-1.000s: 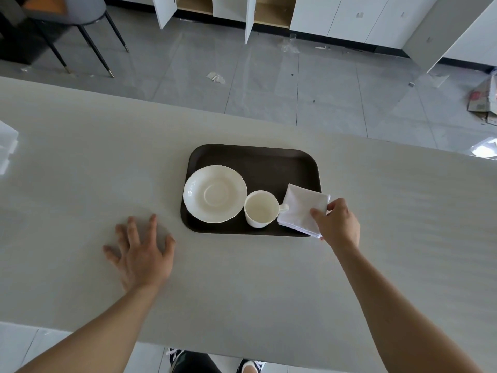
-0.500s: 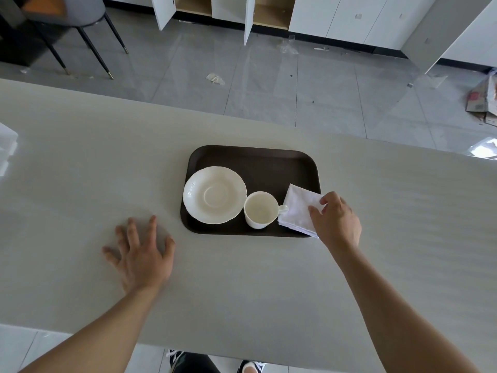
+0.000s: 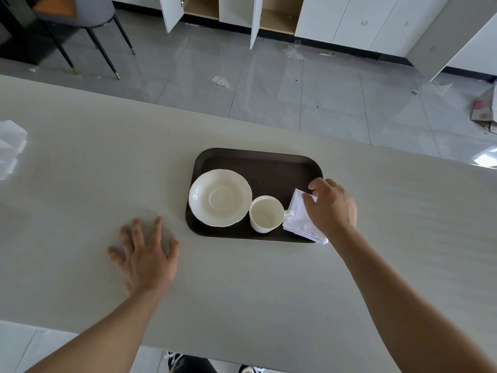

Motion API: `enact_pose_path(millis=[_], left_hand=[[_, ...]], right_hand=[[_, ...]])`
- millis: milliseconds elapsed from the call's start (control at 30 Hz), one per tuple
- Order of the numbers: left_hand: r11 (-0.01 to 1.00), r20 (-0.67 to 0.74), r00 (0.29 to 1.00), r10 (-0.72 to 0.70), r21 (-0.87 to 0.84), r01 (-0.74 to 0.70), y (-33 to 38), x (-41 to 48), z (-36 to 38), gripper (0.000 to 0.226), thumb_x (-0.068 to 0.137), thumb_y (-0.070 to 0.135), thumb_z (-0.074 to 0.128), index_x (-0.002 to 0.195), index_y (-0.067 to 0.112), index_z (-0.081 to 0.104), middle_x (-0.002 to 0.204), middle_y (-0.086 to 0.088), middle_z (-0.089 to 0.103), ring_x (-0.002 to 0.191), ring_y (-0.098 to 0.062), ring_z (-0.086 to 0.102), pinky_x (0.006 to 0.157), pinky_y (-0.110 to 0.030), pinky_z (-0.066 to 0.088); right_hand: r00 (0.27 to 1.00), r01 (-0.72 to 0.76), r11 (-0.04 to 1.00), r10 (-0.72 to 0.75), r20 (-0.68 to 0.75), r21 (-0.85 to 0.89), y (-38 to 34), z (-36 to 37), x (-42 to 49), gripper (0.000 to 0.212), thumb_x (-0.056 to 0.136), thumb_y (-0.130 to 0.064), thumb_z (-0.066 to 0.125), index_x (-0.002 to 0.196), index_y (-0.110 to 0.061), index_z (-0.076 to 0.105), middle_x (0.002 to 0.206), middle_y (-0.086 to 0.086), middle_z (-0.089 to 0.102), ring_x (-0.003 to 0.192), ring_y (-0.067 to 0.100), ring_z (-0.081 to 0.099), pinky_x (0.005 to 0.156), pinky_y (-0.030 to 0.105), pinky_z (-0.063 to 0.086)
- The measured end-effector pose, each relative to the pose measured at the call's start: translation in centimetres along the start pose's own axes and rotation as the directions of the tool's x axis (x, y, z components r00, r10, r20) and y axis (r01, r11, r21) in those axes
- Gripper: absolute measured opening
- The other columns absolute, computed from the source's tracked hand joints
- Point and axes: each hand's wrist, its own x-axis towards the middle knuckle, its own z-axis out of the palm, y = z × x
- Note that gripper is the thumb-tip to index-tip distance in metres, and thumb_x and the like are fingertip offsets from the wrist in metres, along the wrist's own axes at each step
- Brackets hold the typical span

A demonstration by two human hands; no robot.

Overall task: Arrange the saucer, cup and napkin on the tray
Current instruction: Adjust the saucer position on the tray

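A dark brown tray (image 3: pixel 258 162) is set on a long pale table (image 3: pixel 269 292), and all three task items are found on it. The white saucer (image 3: pixel 220 197) is laid on the tray's left part, its rim reaching over the tray's left edge. The white cup (image 3: pixel 266 214) is stood upright just to the right of the saucer, touching or nearly touching its rim, with the handle turned to the right. The folded white napkin (image 3: pixel 301 223) is placed at the tray's right front, against the cup handle, and its near corner is seen past the tray's front edge. The right hand (image 3: pixel 332 208) is held over the napkin's right half with the fingers (image 3: pixel 309 197) curled down onto the cloth; whether the cloth is pinched or only pressed cannot be told, since the hand covers that part. The left hand (image 3: pixel 146 255) is laid flat on the table with fingers spread, well apart from the tray and with nothing in it. A pale translucent object (image 3: pixel 10 146) is seen at the table's far left edge. Beyond the table, a chair (image 3: pixel 88 30), scraps on grey floor tiles and white cabinets (image 3: pixel 349 20) with open doors are visible
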Motion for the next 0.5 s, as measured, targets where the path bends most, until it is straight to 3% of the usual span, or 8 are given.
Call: enact_pose_path(millis=[333,500], left_hand=[[1.000,0.001,1.000,0.004,0.006,-0.004,-0.1,0.1,0.1,0.065,0.088,0.055,0.046,0.149,0.036,0.034,0.160,-0.011,0.025,0.149,-0.035,0.014,0.113,-0.066,0.010],[1.000,0.001,1.000,0.005,-0.014,-0.005,-0.2,0.1,0.1,0.067,0.086,0.057,0.042,0.149,0.037,0.034,0.161,-0.010,0.025,0.150,-0.034,0.012,0.115,-0.066,0.008]], right_hand=[[0.985,0.097,0.995,-0.101,0.142,0.038,-3.9,0.8,3.3,0.017,0.092,-0.031,0.060,0.104,-0.020,0.067,0.095,-0.002,0.069,0.087,0.026,0.063,0.068,0.031,0.049],[0.945,0.177,0.984,-0.168,0.280,-0.006,-6.9,1.7,5.1,0.020,0.091,-0.039,0.057,0.099,-0.024,0.068,0.095,-0.001,0.072,0.087,0.027,0.064,0.067,0.032,0.048]])
